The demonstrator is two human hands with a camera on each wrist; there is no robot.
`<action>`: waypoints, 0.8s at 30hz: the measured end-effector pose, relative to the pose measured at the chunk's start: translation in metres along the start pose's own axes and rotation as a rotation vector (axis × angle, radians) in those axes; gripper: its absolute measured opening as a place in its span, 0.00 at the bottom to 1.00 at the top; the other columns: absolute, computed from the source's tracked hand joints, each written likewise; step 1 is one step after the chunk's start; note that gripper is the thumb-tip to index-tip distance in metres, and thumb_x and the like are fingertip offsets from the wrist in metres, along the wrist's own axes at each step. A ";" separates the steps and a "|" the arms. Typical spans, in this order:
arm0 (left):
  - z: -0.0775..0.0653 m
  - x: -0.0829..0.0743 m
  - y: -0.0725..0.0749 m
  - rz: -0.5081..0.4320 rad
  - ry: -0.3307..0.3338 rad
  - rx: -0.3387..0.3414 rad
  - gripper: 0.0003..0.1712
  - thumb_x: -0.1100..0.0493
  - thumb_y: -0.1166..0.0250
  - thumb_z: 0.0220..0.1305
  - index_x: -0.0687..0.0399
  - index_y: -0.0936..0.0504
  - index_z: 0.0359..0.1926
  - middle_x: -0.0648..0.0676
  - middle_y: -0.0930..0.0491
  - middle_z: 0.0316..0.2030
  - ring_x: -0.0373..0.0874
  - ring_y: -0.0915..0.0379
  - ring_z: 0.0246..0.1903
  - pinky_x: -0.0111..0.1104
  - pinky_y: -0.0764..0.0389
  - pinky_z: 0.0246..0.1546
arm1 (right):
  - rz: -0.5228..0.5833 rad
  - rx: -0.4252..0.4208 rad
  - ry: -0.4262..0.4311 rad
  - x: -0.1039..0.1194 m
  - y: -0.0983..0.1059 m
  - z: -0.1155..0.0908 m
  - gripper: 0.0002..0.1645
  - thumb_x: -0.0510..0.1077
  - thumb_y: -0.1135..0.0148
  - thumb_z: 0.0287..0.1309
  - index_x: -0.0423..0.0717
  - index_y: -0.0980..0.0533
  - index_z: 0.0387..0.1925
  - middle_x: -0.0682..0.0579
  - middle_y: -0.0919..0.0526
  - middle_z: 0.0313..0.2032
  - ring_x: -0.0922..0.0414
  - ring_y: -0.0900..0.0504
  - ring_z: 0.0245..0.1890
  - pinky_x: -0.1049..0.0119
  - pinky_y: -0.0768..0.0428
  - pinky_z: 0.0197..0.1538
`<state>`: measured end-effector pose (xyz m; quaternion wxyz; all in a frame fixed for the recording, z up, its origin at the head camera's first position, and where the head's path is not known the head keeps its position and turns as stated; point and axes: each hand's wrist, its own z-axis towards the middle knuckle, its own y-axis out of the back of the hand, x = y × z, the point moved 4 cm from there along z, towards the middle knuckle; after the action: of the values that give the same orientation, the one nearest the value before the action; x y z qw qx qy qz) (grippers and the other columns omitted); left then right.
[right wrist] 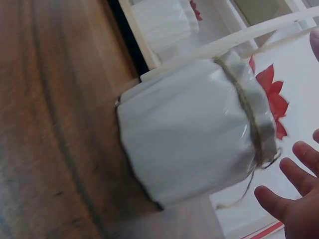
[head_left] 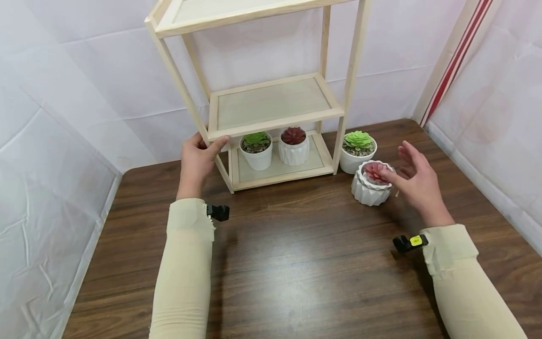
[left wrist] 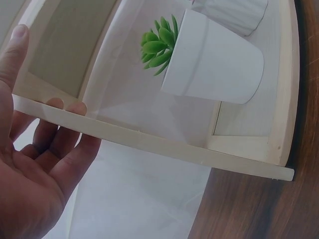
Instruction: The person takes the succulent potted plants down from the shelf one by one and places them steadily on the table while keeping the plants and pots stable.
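My left hand [head_left: 197,162] grips the left front post of a light wooden shelf rack [head_left: 277,123]; its thumb lies on the middle shelf's corner and its fingers [left wrist: 75,154] curl behind the post. At the rack's right, my right hand [head_left: 419,186] has its fingers spread beside a white ribbed pot [head_left: 369,192] holding a red artificial succulent. In the head view the thumb overlaps that plant; the right wrist view shows fingers apart from the pot, with twine [right wrist: 244,102] tied below its rim. Behind it stands a smooth white pot [head_left: 354,162] with a green succulent.
On the rack's bottom shelf stand a white pot with a green succulent [head_left: 257,153] and a ribbed white pot with a dark red one [head_left: 294,151]. The brown wooden table [head_left: 288,263] is bordered by white sheeting [head_left: 76,94] at the back and sides.
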<state>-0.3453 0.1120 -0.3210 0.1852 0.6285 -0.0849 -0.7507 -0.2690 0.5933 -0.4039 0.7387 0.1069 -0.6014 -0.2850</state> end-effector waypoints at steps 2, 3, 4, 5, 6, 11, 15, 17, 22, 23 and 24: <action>0.000 0.001 0.000 0.001 -0.004 -0.002 0.36 0.35 0.32 0.53 0.38 0.24 0.63 0.49 0.29 0.28 0.42 0.38 0.28 0.32 0.33 0.28 | -0.002 0.002 0.002 0.005 0.000 0.003 0.52 0.51 0.29 0.55 0.63 0.48 0.75 0.46 0.37 0.70 0.46 0.35 0.68 0.46 0.31 0.64; 0.000 0.001 0.000 0.000 -0.005 -0.002 0.36 0.34 0.32 0.53 0.38 0.24 0.63 0.49 0.29 0.28 0.41 0.38 0.28 0.32 0.34 0.27 | -0.005 0.003 0.004 0.007 0.000 0.004 0.52 0.51 0.29 0.55 0.63 0.48 0.75 0.46 0.37 0.70 0.46 0.35 0.68 0.45 0.31 0.64; 0.000 0.001 0.001 -0.001 -0.007 -0.001 0.36 0.35 0.32 0.53 0.38 0.24 0.63 0.49 0.29 0.28 0.41 0.38 0.28 0.32 0.34 0.27 | -0.006 0.002 0.009 0.010 0.000 0.006 0.52 0.51 0.29 0.55 0.64 0.48 0.75 0.46 0.37 0.70 0.46 0.36 0.68 0.45 0.31 0.64; 0.000 0.001 0.000 -0.002 -0.008 -0.001 0.36 0.35 0.32 0.53 0.37 0.25 0.63 0.49 0.28 0.28 0.41 0.38 0.28 0.32 0.34 0.27 | -0.008 0.000 0.019 0.012 0.001 0.007 0.52 0.50 0.29 0.55 0.63 0.48 0.75 0.47 0.37 0.70 0.46 0.36 0.68 0.45 0.31 0.64; 0.000 0.002 0.001 -0.003 -0.008 0.000 0.37 0.34 0.32 0.53 0.37 0.25 0.63 0.49 0.27 0.29 0.41 0.38 0.29 0.31 0.33 0.28 | -0.010 -0.001 0.028 0.015 0.001 0.009 0.52 0.50 0.29 0.55 0.63 0.48 0.75 0.46 0.37 0.70 0.47 0.36 0.68 0.45 0.31 0.64; 0.001 0.002 0.000 -0.008 -0.012 0.003 0.39 0.33 0.32 0.52 0.37 0.26 0.64 0.49 0.26 0.30 0.41 0.37 0.30 0.32 0.33 0.28 | -0.005 -0.002 0.069 0.028 0.001 0.015 0.51 0.48 0.30 0.56 0.62 0.47 0.75 0.46 0.36 0.69 0.48 0.36 0.69 0.45 0.31 0.65; 0.001 0.001 0.000 -0.007 -0.018 0.002 0.39 0.32 0.32 0.51 0.38 0.24 0.63 0.49 0.27 0.29 0.41 0.37 0.28 0.31 0.34 0.27 | 0.014 0.004 0.073 0.035 0.000 0.017 0.50 0.49 0.30 0.56 0.64 0.47 0.74 0.47 0.37 0.70 0.49 0.37 0.69 0.45 0.32 0.65; 0.002 0.001 0.000 -0.007 -0.020 0.001 0.38 0.32 0.32 0.51 0.39 0.24 0.62 0.49 0.27 0.28 0.41 0.37 0.28 0.31 0.34 0.26 | 0.018 0.003 0.073 0.039 -0.001 0.017 0.50 0.50 0.30 0.56 0.65 0.47 0.74 0.48 0.36 0.70 0.51 0.36 0.69 0.45 0.32 0.65; 0.001 0.001 0.000 -0.007 -0.019 -0.004 0.39 0.32 0.32 0.50 0.40 0.23 0.62 0.48 0.27 0.28 0.41 0.37 0.28 0.31 0.34 0.26 | 0.025 0.007 0.082 0.047 -0.002 0.018 0.50 0.52 0.30 0.56 0.68 0.47 0.73 0.50 0.36 0.70 0.52 0.36 0.69 0.45 0.32 0.65; 0.001 0.001 0.000 -0.008 -0.020 -0.004 0.39 0.32 0.32 0.50 0.40 0.23 0.62 0.48 0.27 0.28 0.41 0.37 0.28 0.31 0.34 0.26 | 0.026 0.009 0.082 0.049 -0.002 0.018 0.49 0.52 0.30 0.56 0.69 0.47 0.73 0.51 0.37 0.70 0.52 0.36 0.69 0.45 0.32 0.66; 0.001 0.001 0.000 -0.009 -0.021 -0.004 0.39 0.32 0.32 0.50 0.40 0.23 0.62 0.48 0.27 0.28 0.41 0.37 0.28 0.31 0.34 0.26 | 0.032 0.012 0.083 0.050 -0.002 0.018 0.49 0.52 0.30 0.56 0.69 0.47 0.73 0.51 0.37 0.70 0.52 0.36 0.70 0.45 0.32 0.66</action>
<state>-0.3465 0.1110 -0.3217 0.1821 0.6207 -0.0824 -0.7581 -0.2813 0.5673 -0.3587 0.7669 0.1133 -0.5734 -0.2648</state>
